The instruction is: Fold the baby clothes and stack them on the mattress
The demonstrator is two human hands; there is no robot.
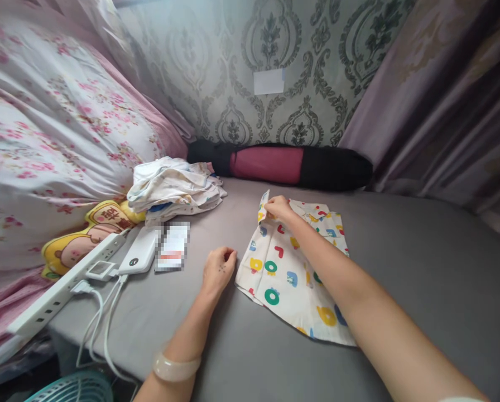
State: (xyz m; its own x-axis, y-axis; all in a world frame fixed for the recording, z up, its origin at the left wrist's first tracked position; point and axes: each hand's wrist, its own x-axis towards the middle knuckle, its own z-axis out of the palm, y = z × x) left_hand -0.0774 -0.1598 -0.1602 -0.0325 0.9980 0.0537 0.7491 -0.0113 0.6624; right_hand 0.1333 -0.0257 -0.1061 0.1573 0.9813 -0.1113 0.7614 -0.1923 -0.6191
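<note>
the shirt [287, 282] lies at 5 o'clock in view; the right hand [279, 208] pinches its edge at the shirt's 11. the left hand [220, 269], curled closed, is just beside it at 9, the clothes [172, 187] beyond at 10.

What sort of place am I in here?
Probably a bedroom or curtained sleeping corner at home: there's a broad, flat grey fabric-covered surface, a white curtain with pink flowers along the left, and a soft heap of white printed cloth.
</note>
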